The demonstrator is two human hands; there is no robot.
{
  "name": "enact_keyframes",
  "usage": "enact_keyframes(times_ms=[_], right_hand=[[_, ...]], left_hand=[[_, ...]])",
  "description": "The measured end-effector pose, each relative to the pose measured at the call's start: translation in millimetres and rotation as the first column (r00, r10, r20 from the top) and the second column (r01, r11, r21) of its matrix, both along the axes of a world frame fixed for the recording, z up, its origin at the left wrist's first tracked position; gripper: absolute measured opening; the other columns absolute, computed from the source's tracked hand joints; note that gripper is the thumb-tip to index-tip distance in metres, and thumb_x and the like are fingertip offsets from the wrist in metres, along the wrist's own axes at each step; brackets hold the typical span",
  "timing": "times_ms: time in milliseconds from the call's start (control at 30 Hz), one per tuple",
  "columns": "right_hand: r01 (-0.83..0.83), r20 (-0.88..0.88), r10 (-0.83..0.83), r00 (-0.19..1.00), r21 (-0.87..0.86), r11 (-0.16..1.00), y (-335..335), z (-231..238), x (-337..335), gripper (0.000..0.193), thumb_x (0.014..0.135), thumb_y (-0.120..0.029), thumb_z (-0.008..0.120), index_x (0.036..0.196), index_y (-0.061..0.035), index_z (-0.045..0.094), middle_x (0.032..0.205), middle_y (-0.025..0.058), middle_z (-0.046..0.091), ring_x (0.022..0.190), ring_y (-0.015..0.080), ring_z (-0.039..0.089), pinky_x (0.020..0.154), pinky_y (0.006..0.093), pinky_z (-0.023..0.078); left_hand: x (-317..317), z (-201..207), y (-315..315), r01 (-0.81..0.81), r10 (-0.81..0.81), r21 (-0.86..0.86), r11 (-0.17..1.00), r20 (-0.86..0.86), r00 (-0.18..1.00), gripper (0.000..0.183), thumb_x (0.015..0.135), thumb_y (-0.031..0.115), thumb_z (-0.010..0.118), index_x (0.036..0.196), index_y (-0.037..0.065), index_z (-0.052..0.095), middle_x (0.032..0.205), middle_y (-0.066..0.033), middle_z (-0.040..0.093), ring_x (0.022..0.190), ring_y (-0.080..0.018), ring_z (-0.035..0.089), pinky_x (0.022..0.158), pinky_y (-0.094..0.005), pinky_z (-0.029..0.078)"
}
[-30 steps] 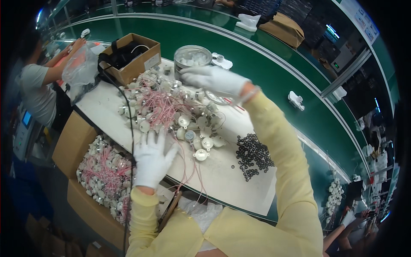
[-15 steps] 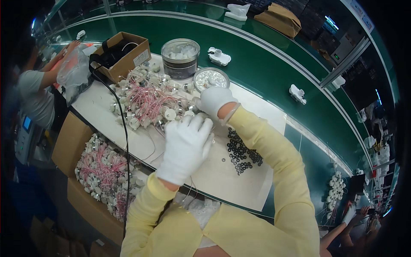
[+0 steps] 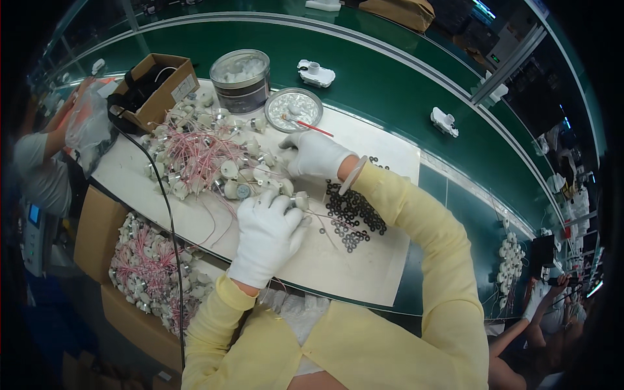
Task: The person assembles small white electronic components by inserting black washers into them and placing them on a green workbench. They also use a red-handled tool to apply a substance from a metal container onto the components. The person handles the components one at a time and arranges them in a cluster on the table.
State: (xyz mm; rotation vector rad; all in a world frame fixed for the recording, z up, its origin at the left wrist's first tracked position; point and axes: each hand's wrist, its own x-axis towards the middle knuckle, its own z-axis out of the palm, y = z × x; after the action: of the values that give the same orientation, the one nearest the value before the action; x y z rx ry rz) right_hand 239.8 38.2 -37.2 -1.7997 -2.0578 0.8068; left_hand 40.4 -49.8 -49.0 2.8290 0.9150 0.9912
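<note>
My white-gloved left hand [image 3: 268, 237] is closed at the near edge of a heap of small motor-like parts [image 3: 201, 149] with pink wires. At its thumb and fingertips is a small white-and-metal motor [image 3: 299, 199], its thin wires trailing right across the white sheet. My gloved right hand [image 3: 320, 155] hovers at the heap's right side, thumb and fingers bent but apart, with nothing visible between them. Just beyond it, a red-handled brush [image 3: 313, 128] rests on a round metal lid [image 3: 305, 97] holding a pale, glossy substance.
Black rings [image 3: 351, 211] lie scattered beside my right forearm. Behind the heap stand a metal tin [image 3: 240, 81] and a cardboard box [image 3: 159, 91]. A larger carton [image 3: 104, 237] of similar parts is at lower left. White housings [image 3: 316, 73] sit on the green belt. Other people work at both sides.
My hands have drawn apart, the right shifting right and the left slightly toward me. The red-handled brush and the motor by my left fingers have come into sight. The whole view has shifted.
</note>
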Motion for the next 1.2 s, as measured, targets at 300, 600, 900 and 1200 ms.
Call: enact_keyframes(times_ms=[300, 600, 900, 1200], right_hand=[[0.172, -0.963, 0.114, 0.246, 0.159, 0.972, -28.8, 86.0, 39.8, 0.046, 0.092, -0.028, 0.075, 0.126, -0.0012, 0.060, 0.108, 0.0093, 0.071, 0.085, 0.0141, 0.069, 0.075, 0.0241, 0.051], [-0.049, -0.864, 0.471, -0.178, 0.486, 0.872, -106.8, 149.2, 94.1, 0.059, 0.099, -0.037, 0.062, 0.144, -0.0025, 0.045, 0.087, -0.0021, 0.066, 0.066, 0.0056, 0.053, 0.067, 0.0222, 0.036], [-0.108, -0.923, 0.385, -0.021, 0.385, 0.916, -210.7, 117.8, 132.8, 0.056, 0.101, -0.042, 0.053, 0.144, -0.0050, 0.049, 0.060, -0.0061, 0.055, 0.046, 0.0038, 0.044, 0.045, 0.0223, 0.029], [0.119, -0.961, 0.274, 0.044, 0.277, 0.954, -288.8, 77.8, 162.1, 0.075, 0.095, -0.047, 0.054, 0.147, 0.0065, 0.041, 0.067, 0.0026, 0.062, 0.048, 0.0107, 0.050, 0.052, 0.0273, 0.035]], left_hand=[[-4.0, 2.1, -2.7, -0.029, 0.029, -0.016, 0.999, 0.021, 0.999, 0.035, 0.074, 0.019, 0.077, 0.107, 0.012, 0.068, 0.097, -0.0062, 0.065, 0.099, -0.0300, 0.062, 0.079, -0.0438, 0.047], [5.2, 24.4, -9.7, -0.014, 0.017, 0.088, 0.996, -0.033, 0.999, 0.056, 0.068, 0.014, 0.075, 0.123, 0.015, 0.065, 0.117, -0.0089, 0.062, 0.116, -0.0335, 0.056, 0.086, -0.0456, 0.045], [30.4, -3.0, 23.6, 0.242, -0.168, 0.146, 0.959, -0.393, 0.904, 0.048, 0.072, 0.010, 0.066, 0.120, 0.017, 0.064, 0.106, -0.0033, 0.066, 0.113, -0.0282, 0.058, 0.100, -0.0484, 0.040], [7.8, -6.4, 50.1, 0.292, -0.271, 0.023, 0.956, -0.308, 0.912, 0.044, 0.063, 0.010, 0.071, 0.106, 0.021, 0.069, 0.094, -0.0022, 0.064, 0.108, -0.0252, 0.060, 0.100, -0.0499, 0.042]])
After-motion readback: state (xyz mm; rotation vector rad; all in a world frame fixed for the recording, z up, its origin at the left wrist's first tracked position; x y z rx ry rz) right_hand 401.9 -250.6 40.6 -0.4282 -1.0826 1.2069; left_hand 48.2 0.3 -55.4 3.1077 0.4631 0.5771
